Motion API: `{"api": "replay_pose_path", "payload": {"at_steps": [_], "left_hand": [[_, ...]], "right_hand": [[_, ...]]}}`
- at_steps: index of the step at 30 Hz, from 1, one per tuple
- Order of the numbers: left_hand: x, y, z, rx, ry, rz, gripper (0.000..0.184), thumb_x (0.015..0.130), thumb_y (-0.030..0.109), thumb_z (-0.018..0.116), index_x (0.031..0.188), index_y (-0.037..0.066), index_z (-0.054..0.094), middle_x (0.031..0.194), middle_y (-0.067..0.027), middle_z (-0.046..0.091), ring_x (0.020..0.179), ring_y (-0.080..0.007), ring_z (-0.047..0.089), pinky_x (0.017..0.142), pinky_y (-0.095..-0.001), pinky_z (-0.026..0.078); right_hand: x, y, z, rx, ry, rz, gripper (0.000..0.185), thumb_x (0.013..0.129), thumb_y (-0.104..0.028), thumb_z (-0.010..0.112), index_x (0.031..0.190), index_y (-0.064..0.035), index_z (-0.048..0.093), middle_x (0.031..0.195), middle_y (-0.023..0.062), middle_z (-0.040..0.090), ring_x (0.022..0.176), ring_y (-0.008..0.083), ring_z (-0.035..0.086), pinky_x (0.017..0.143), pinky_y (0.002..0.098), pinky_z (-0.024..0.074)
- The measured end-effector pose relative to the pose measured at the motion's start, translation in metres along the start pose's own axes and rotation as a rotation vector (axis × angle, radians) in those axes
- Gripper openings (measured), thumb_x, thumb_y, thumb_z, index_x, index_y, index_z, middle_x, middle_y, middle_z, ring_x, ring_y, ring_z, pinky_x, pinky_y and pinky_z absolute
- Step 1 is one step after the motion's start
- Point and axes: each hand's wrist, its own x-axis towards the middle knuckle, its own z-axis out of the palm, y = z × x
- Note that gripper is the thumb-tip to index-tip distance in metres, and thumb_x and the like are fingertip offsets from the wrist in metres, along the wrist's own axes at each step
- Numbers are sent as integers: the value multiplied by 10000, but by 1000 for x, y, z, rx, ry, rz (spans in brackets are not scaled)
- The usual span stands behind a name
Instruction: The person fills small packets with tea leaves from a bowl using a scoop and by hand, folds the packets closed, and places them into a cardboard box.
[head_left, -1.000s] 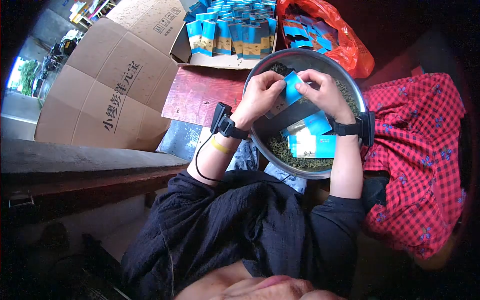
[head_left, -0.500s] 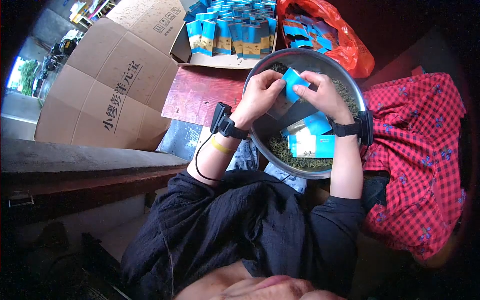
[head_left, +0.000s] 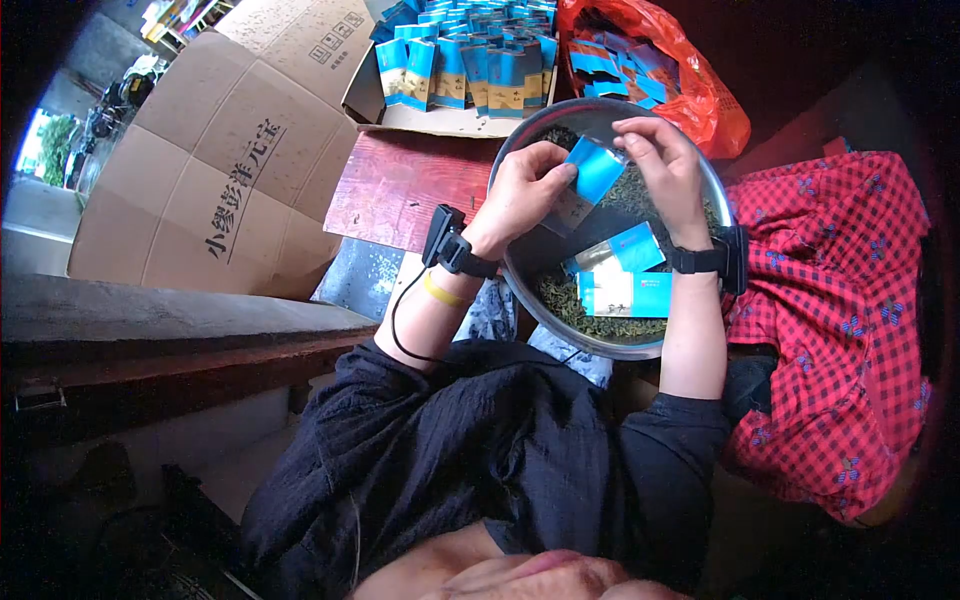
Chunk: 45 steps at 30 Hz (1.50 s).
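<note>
Left hand [head_left: 526, 190]: thumb and fingers pinch a blue packet [head_left: 598, 170], held tilted over the metal basin [head_left: 590, 113]. Right hand [head_left: 670, 180]: thumb and forefinger drawn close together at the packet's upper corner; cannot tell whether they grip it. Inside basin: dried green leaves [head_left: 560, 300], two printed packets [head_left: 640, 297] overlapping on them. Beyond basin: cardboard tray [head_left: 440, 122] of upright packets [head_left: 505, 85]; red plastic bag [head_left: 718, 112]. Right of basin: checked cloth [head_left: 830, 300].
</note>
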Motion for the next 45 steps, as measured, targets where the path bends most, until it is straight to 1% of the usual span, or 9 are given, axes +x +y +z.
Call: {"api": "replay_pose_path", "payload": {"at_steps": [3,7,9,13,22,28,30,36,45], "left_hand": [[3,-9,1,14,31,83,182,892,128,613,978,-32,628,811,-38,655,740,-81,587,640,-251,480],[3,-9,1,-7,23,104,182,891,129,615,978,-31,627,810,-34,653,731,-78,584,630,-249,478],[1,-6,1,16,7,53,168,916,132,602,1012,-5,618,848,5,637,755,-48,569,662,-218,470],[1,-5,0,0,0,11,170,916,132,602,1017,-4,614,850,0,640,762,-50,576,665,-220,475],[0,-1,0,17,6,21,180,915,136,601,1023,-8,612,878,-11,644,782,-65,586,699,-230,486],[3,-7,0,43,1,49,182,917,134,599,1022,-14,611,883,-15,646,791,-66,587,713,-236,488],[2,-7,1,-37,13,29,205,885,145,615,987,-33,631,829,-49,662,752,-90,598,645,-247,485],[5,-12,1,-21,24,88,197,888,138,614,989,-31,631,832,-43,662,727,-84,592,624,-249,482],[3,-8,2,-27,26,59,188,894,133,611,988,-29,626,799,-31,643,695,-79,575,602,-245,474]], "right_hand": [[2,6,-7,-6,43,-47,167,923,-75,557,1050,1,634,1051,56,648,915,118,620,827,250,486],[3,11,-6,-31,46,-84,128,896,-55,595,1008,-6,636,1074,62,644,934,107,604,840,237,470],[1,6,-3,-38,51,-50,116,893,-52,601,997,-8,628,1081,66,642,935,103,600,842,233,469],[0,2,-2,-53,53,34,93,894,-48,602,979,-9,595,1120,77,630,928,94,593,846,226,465],[1,10,-3,-77,-2,17,91,919,-33,552,1003,1,553,1142,104,615,946,140,623,859,272,491],[2,11,-3,-94,-4,10,80,921,-30,547,995,0,548,1138,103,616,937,138,625,852,267,492],[1,11,-2,-94,-2,6,79,920,-29,548,994,-1,544,1141,103,615,936,136,625,848,265,492],[1,10,-3,-79,-7,0,79,915,-24,555,989,-7,531,1158,103,605,939,130,621,843,257,490],[2,9,-3,-22,24,15,75,907,-37,566,955,-15,512,1164,124,595,936,124,616,832,252,484]]}}
